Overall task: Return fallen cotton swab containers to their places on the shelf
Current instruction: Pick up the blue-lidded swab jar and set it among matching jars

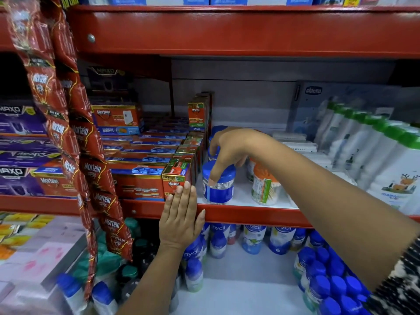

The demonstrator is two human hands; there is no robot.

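Note:
A clear cotton swab jar with a blue lid and blue label (218, 186) stands upright near the front of the white shelf board (241, 196). My right hand (229, 151) reaches over it from the right, fingers curled down on the blue lid. More blue-lidded jars (217, 130) stand behind it, partly hidden by that hand. To the right stands an orange-topped swab container (264, 185) with a green and white label. My left hand (180, 214) lies flat and open against the red shelf edge (250, 214), fingertips touching a Mortein box (176, 178).
Stacked Mortein boxes (141, 160) fill the shelf's left part. Red Mortein sachet strips (75, 133) hang down in front at the left. White bottles with green caps (386, 160) crowd the right. Blue-capped Nycil bottles (254, 239) stand on the lower shelf.

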